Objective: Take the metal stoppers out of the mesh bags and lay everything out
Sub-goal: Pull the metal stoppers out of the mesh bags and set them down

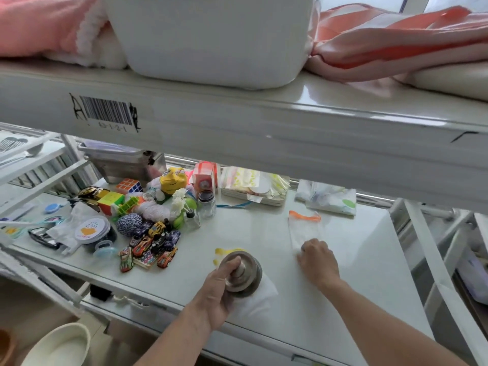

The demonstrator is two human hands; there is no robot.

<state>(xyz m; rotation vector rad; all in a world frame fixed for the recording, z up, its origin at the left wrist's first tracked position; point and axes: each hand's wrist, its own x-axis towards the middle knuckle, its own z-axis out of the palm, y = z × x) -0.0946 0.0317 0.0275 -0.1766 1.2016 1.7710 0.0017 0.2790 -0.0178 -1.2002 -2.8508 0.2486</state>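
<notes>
Your left hand (pixel 219 289) clenched round metal stopper (pixel 241 273) above yellow-trimmed mesh bag (pixel 253 299) on counter (pixel 356 260), your right hand (pixel 317 262) pressing flat, fingers loose, on orange-trimmed mesh bag (pixel 303 228), toy cars (pixel 150 247) well left.

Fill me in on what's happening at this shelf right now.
A person stands at a white shelf sorting small things. The left hand has a grip on a round metal stopper, holding it over a white mesh bag with a yellow drawstring. The right hand presses flat on a second white mesh bag with an orange drawstring, which lies flat on the shelf. A heap of toy cars, puzzle cubes and jars sits to the left.
</notes>
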